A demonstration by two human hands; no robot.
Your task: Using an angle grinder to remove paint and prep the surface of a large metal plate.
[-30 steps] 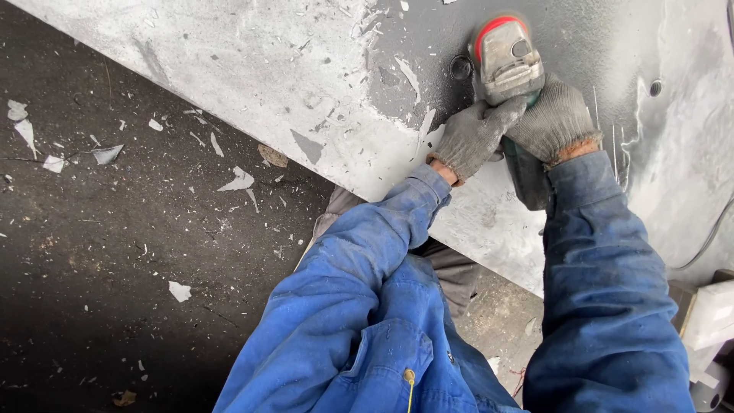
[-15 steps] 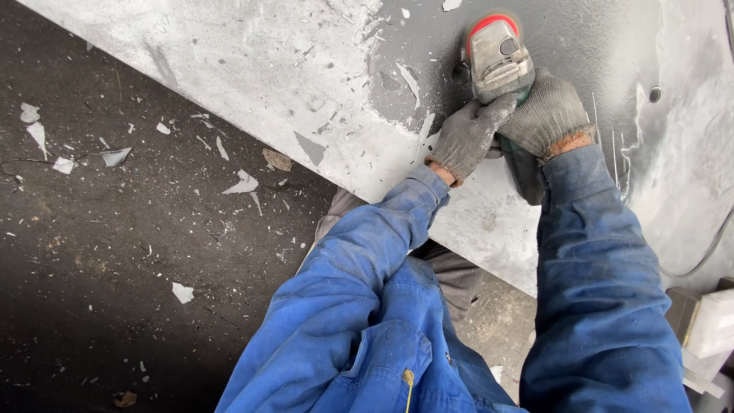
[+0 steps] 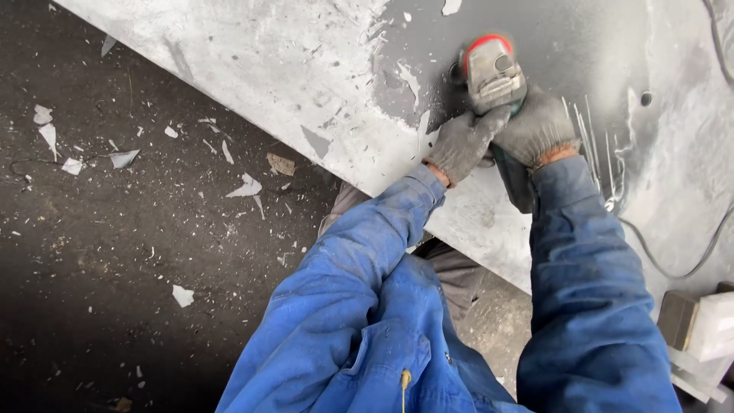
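A grey angle grinder (image 3: 493,73) with a red guard rests on a large grey metal sheet (image 3: 290,69) that is scratched and dusty. My left hand (image 3: 462,141), in a grey work glove, grips the grinder's side by its head. My right hand (image 3: 539,126), also gloved, wraps the dark green body (image 3: 518,180) of the tool behind the head. Both arms wear blue work sleeves. The disc is hidden under the guard.
The sheet's edge runs diagonally from the upper left to the lower right. Dark ground (image 3: 115,252) strewn with pale metal scraps lies to the left. A black cable (image 3: 673,271) trails across the sheet on the right. A pale block (image 3: 707,329) sits at the lower right.
The grinder and both hands have shifted slightly up and left across the sheet. The grip on the tool is unchanged.
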